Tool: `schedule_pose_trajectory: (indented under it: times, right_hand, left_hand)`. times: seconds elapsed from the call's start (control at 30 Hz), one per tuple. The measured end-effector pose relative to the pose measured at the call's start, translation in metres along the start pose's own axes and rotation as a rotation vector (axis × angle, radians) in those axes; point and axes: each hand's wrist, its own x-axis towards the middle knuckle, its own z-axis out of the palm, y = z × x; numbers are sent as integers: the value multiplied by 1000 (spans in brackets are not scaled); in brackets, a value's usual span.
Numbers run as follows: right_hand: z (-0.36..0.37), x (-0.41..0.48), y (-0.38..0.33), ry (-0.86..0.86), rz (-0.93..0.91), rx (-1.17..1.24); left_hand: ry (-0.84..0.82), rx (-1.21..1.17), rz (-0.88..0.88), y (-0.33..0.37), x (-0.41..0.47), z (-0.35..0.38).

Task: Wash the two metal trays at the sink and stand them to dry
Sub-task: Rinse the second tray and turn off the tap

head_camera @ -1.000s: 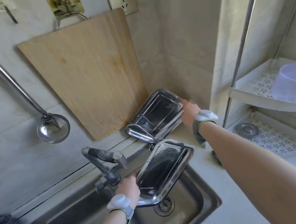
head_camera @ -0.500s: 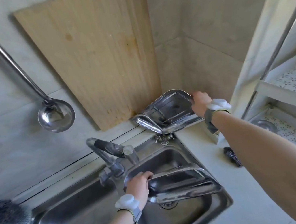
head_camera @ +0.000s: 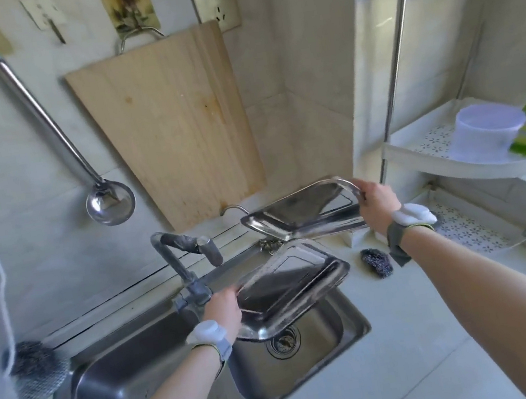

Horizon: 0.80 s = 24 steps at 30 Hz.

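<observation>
I see two shiny rectangular metal trays. My left hand (head_camera: 225, 309) grips the near tray (head_camera: 288, 286) by its left rim and holds it tilted above the right basin of the steel sink (head_camera: 359, 325). The far tray (head_camera: 295, 216) is held tilted and low above the counter behind the sink, below the wooden cutting board (head_camera: 172, 127). My right hand (head_camera: 376, 201) grips its right rim. The near tray's top edge sits just under the far tray. The faucet (head_camera: 187, 248) stands left of both trays; I see no water running.
A steel scourer (head_camera: 377, 262) lies on the counter right of the sink, another (head_camera: 36, 370) at the left. A ladle (head_camera: 110, 203) hangs on the wall. A white corner rack (head_camera: 453, 157) with a plastic tub (head_camera: 487, 133) stands at the right.
My left hand has lifted the near tray from down in the basin to above it. My right hand has tipped the far tray from leaning at the board to lower and flatter.
</observation>
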Motion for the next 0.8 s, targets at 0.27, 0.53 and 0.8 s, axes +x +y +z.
schedule_pose_trajectory:
  times: [0.27,0.53,0.8]
  right_hand:
    - [-16,-21,-11,-68,-1,32]
    - [-27,-26,-33,-312,36,-68]
    - [-14,-35,-65,-519,40,2]
  left_hand:
    - [38,-58,105,11,-11,-13]
    - [170,-250,86,21,-8,-25]
    - [-39,-276,97,8,1,-11]
